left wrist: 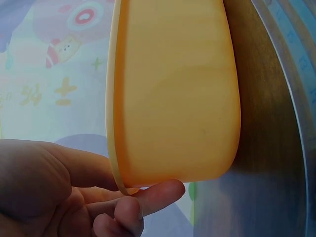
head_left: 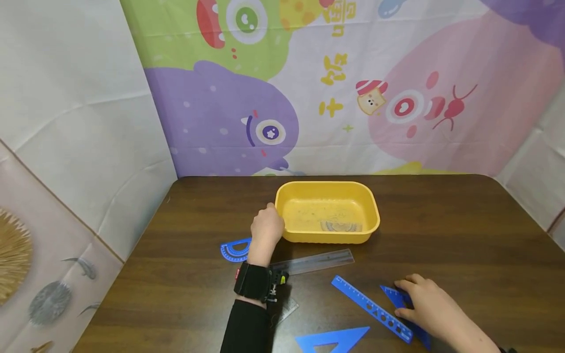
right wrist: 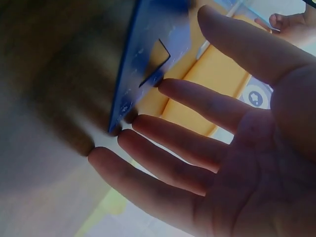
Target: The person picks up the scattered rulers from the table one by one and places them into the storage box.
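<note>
At the left end of the yellow plastic basin (head_left: 326,237), my left hand (head_left: 267,229) grips the rim. In the left wrist view, the thumb and fingers pinch the basin's rim (left wrist: 114,148) from both sides. A clear protractor (head_left: 341,226) lies inside the basin. My right hand (head_left: 431,305) is over a blue set square (head_left: 390,294) on the right side of the table and partly covers it. The right wrist view has its fingers extended and spread, fingertips right at the set square's edge and the tabletop, thumb held apart.
A blue ruler (head_left: 372,309) lies left of the right hand, with another blue set square (head_left: 335,337) at the front. A clear ruler (head_left: 324,261) rests before the basin. Near the left forearm are a blue protractor (head_left: 228,253) and a clear piece (head_left: 290,309), partly hidden.
</note>
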Tool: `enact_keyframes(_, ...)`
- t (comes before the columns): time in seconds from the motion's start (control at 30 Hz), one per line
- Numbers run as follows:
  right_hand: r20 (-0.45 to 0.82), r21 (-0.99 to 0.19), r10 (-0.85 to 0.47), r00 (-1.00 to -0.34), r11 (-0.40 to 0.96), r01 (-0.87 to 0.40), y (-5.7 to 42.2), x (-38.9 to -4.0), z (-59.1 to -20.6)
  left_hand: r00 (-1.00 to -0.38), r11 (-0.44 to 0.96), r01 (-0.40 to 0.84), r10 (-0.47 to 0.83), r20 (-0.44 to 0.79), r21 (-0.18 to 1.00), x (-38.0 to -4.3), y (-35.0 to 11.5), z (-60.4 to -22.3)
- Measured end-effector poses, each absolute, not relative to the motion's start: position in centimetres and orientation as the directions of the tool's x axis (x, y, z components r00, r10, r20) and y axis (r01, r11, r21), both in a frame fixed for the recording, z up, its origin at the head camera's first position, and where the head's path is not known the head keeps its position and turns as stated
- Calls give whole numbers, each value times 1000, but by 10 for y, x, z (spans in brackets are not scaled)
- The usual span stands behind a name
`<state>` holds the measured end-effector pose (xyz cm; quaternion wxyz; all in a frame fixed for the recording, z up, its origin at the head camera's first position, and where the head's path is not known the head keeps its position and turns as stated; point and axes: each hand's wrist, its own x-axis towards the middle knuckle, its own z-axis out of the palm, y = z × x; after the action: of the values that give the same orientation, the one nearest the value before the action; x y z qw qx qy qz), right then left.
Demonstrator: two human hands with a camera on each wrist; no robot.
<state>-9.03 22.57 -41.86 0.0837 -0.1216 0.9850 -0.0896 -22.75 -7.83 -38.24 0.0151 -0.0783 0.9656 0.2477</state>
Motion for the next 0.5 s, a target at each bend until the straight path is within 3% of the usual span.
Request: enact_keyframes(0.5,-6,-210,-285,-958,937,-278,221,-84,-424,-986,864,-164,-152,-64,476,-227,-78,-382)
